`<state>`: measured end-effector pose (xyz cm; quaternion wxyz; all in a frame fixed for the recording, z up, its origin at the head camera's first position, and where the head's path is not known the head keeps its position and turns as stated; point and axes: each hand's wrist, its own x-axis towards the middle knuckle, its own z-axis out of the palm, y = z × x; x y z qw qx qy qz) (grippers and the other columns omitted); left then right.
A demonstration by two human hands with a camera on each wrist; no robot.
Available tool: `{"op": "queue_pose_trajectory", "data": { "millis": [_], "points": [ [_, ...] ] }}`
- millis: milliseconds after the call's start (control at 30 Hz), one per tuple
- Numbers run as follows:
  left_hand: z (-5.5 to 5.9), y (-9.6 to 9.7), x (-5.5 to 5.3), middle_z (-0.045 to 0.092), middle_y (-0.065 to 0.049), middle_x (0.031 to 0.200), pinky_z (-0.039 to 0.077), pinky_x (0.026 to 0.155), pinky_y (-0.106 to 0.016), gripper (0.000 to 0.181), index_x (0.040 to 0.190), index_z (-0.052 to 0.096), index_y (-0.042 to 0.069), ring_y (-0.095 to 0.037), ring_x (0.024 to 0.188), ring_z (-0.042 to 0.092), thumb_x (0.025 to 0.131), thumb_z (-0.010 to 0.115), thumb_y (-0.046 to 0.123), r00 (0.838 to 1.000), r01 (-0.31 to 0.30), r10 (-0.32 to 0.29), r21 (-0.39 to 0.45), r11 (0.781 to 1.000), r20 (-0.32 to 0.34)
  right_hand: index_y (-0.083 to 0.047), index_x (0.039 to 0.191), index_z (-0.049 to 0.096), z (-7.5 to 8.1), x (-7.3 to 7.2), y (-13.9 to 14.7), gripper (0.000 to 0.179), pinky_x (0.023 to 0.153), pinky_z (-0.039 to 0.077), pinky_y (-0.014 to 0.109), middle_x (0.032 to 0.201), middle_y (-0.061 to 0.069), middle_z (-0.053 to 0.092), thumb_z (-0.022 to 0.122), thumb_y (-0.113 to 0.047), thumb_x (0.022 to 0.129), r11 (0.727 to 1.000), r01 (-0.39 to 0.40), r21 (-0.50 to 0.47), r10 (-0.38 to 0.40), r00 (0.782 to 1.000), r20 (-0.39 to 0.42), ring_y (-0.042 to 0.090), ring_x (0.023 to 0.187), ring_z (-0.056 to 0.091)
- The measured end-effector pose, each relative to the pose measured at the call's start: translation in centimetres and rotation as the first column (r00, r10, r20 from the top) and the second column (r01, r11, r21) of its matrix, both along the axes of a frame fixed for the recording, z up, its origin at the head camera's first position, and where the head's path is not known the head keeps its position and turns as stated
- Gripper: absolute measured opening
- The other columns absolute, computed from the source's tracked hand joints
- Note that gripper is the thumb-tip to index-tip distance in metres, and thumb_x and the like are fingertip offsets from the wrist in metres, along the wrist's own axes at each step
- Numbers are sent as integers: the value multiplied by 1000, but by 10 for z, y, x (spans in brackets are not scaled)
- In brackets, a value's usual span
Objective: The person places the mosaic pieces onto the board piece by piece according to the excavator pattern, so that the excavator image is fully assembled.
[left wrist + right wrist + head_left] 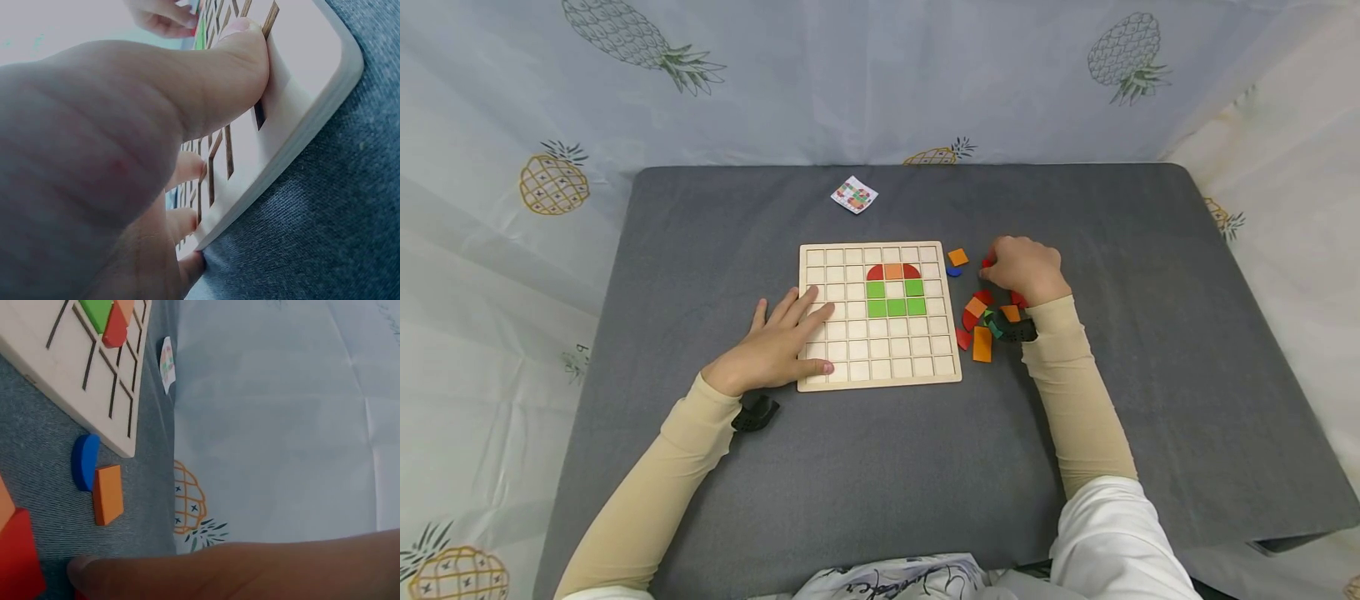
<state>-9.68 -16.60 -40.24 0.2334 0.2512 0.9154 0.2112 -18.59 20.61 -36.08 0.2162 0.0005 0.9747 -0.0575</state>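
My left hand (pixel 778 346) lies with spread fingers over the left edge of a wooden grid board (pixel 850 354); in the left wrist view its thumb (pixel 231 69) presses on the board near the rim. On the board, several green squares (pixel 897 307) form a U under an orange square (pixel 892 271) flanked by two red rounded pieces (pixel 912 271). Right of the board, my right hand (pixel 1026 262) pinches a small red piece (pixel 987 262) low over the table, most of it hidden by the fingers. A finger (pixel 156 575) crosses the bottom of the right wrist view.
Beside the board's right edge lie an orange block (pixel 958 257), a blue half-round piece (pixel 85 462) and a loose pile of red, orange and green pieces, with an orange rectangle (pixel 982 343) at its near end. A small pattern card (pixel 854 195) sits on the grey table (pixel 722 217) behind the board.
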Motion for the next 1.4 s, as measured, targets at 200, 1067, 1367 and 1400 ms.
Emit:
{"op": "queue_pose_trajectory", "data": {
  "millis": [200, 1067, 1367, 1400],
  "points": [
    [0, 0, 1, -2, -15, 172, -9, 120, -73, 91, 164, 19, 15, -41, 159, -6, 94, 70, 45, 1000, -3, 3, 0, 1000, -1, -5, 124, 65, -4, -3, 1, 37, 84, 52, 60, 113, 17, 69, 62, -32, 98, 999, -32, -43, 31, 999, -28, 33, 91, 62],
    [2, 2, 0, 0, -15, 172, -7, 119, -74, 91, 163, 21, 14, -40, 159, -6, 94, 71, 45, 1000, -15, 15, -15, 1000, -6, -12, 119, 72, -27, 17, -78, 24, 101, 48, 41, 116, 7, 66, 68, -11, 95, 776, -544, -319, 452, 832, -321, 27, 112, 56],
    [2, 2, 0, 0, -15, 172, -7, 119, -74, 90, 163, 22, 14, -41, 159, -5, 93, 71, 43, 1000, -14, 13, -3, 1000, -8, -12, 115, 74, -29, 19, -81, 24, 99, 47, 40, 112, 7, 67, 64, -8, 94, 768, -568, -296, 471, 814, -340, 27, 105, 56],
    [2, 2, 0, 0, -15, 172, -7, 119, -74, 90, 163, 22, 14, -41, 159, -5, 93, 71, 43, 1000, -14, 14, -3, 1000, -8, -12, 115, 75, -30, 19, -81, 24, 98, 47, 40, 111, 7, 68, 64, -8, 95, 765, -574, -293, 477, 810, -342, 27, 103, 56]
  ]
}}
